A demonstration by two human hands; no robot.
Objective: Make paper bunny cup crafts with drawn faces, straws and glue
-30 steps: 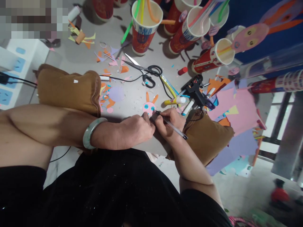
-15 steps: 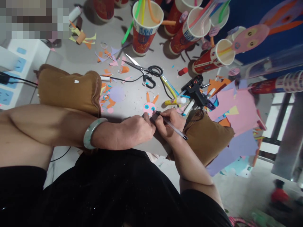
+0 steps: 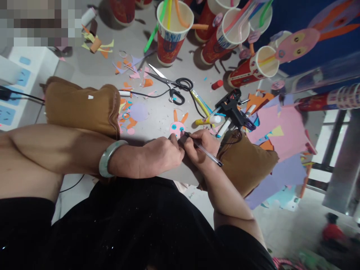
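Observation:
A small pink paper rabbit face [image 3: 174, 129] with orange ears and blue eyes lies on the grey table in front of me. My left hand [image 3: 161, 155], with a jade-coloured bangle at the wrist, is closed at its lower edge and steadies it; the fingertips are partly hidden. In my right hand [image 3: 203, 147] a clear-barrelled pen [image 3: 210, 156] is pinched, its tip against the right side of the face near one eye. Black-handled scissors [image 3: 171, 81] lie half open beyond the rabbit. To the right are a yellow marker [image 3: 207, 120] and a black glue gun [image 3: 234, 109].
Red paper cups [image 3: 172, 41] with bent straws stand along the back. Paper scraps [image 3: 131, 69] litter the left side. Brown cushions [image 3: 83, 107] flank my arms. Coloured paper sheets [image 3: 287, 129] are piled right, and a white power strip [image 3: 25, 80] is at far left.
Almost nothing differs. The pen still touches the rabbit face by its right eye, and both hands hold nearly the same place.

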